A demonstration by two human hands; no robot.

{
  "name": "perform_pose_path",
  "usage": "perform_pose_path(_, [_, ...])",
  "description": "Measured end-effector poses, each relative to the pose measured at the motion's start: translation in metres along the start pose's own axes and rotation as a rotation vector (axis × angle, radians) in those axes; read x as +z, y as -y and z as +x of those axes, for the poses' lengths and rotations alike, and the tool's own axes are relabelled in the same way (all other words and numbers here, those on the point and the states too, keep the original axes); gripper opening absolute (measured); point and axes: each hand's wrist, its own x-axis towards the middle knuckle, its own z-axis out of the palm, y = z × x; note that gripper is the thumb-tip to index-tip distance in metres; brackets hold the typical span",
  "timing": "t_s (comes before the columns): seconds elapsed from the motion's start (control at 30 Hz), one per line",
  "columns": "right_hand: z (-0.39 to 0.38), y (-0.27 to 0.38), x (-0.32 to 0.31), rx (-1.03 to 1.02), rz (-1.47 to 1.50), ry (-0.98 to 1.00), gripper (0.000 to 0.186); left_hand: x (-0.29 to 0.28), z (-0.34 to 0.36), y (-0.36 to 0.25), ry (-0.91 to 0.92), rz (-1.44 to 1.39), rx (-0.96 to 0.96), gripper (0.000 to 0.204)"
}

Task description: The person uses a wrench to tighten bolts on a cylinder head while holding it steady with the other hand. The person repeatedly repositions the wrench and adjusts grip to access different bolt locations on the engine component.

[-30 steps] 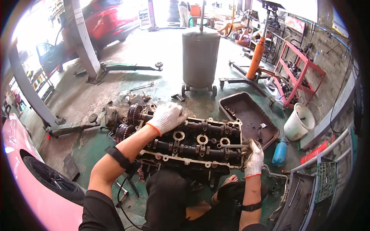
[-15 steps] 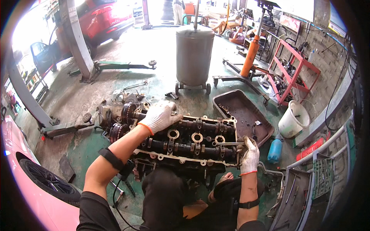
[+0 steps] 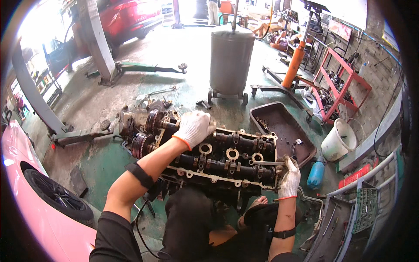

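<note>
An engine cylinder head [image 3: 213, 177] with two dark camshafts, pale gasket edge and round sprockets at its left end lies before me. My left hand [image 3: 195, 127], in a white knit glove with orange cuff, is closed over the far camshaft near the left end; whatever its fingers grip is hidden. My right hand [image 3: 289, 177], also gloved, holds a steel wrench [image 3: 267, 163] lying level over the near camshaft at the right end, its ringed tip beside a round port.
A dark tray [image 3: 292, 133], white bucket [image 3: 338, 139] and blue bottle [image 3: 316, 174] sit right; tool drawer [image 3: 331, 229] nearer. Behind are a grey drum [image 3: 230, 61], orange jack [image 3: 293, 65] and red cart [image 3: 342, 89]. A pink car [image 3: 35, 192] stands left; a person [image 3: 214, 11] stands far back.
The view has shifted back and forth slightly. My left hand has edged a little rightward along the far camshaft; my right hand and the wrench stay in nearly the same place on the engine.
</note>
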Motion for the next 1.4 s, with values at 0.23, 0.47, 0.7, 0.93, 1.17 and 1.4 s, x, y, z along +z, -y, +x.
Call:
perform_pose_path(0.23, [0.001,0.0,-0.004,-0.039,-0.063,0.08,0.017,-0.009,0.005,0.024,0.176,-0.269,0.177,0.047])
perform_pose_path(0.47, [0.003,-0.002,-0.003,-0.05,-0.02,0.01,0.017,-0.002,0.009,0.017,0.084,-0.142,0.182,0.033])
perform_pose_path(0.7, [0.005,-0.005,-0.002,-0.001,0.042,-0.004,0.014,0.004,0.0,0.011,-0.076,0.003,0.142,0.053])
perform_pose_path(0.93, [0.003,-0.005,-0.004,-0.021,0.057,0.043,0.008,-0.004,0.002,0.02,0.074,-0.195,0.174,0.049])
perform_pose_path(1.17, [-0.004,0.0,0.003,-0.02,0.063,-0.001,0.011,-0.002,0.002,0.011,0.001,-0.021,0.154,0.044])
perform_pose_path(1.4, [-0.004,-0.001,0.003,-0.025,0.058,0.014,0.012,0.001,-0.002,0.015,-0.034,-0.106,0.095,0.053])
